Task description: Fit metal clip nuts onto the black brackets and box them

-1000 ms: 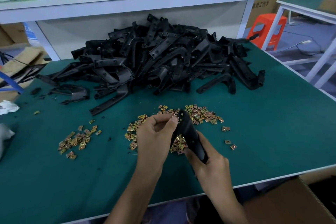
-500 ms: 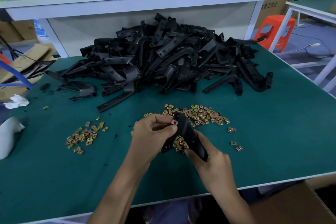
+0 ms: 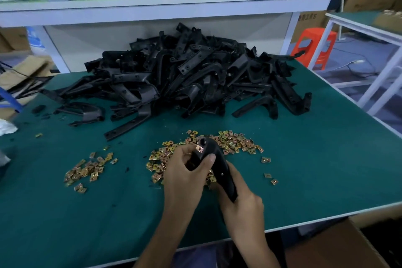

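Observation:
I hold one black bracket (image 3: 219,165) above the green table (image 3: 304,169), near its front edge. My right hand (image 3: 241,204) grips the bracket's lower end. My left hand (image 3: 187,172) wraps around its upper part, thumb pressed on the black surface just below a metal clip nut (image 3: 199,149) that sits on the bracket's top end. Beneath my hands lies a scatter of loose clip nuts (image 3: 235,143). A second, smaller heap of clip nuts (image 3: 87,169) lies to the left. A big pile of black brackets (image 3: 185,76) fills the back of the table.
A cardboard box (image 3: 332,248) stands below the table's front right corner. Behind the pile runs a white shelf (image 3: 174,4) with a carton and a water bottle on it. An orange stool (image 3: 313,48) and another white table (image 3: 365,28) are at the right.
The clip nut has come to sit on the bracket's top end. My left thumb slid down from the tip to the bracket's body, exposing the nut. The head camera moved slightly left.

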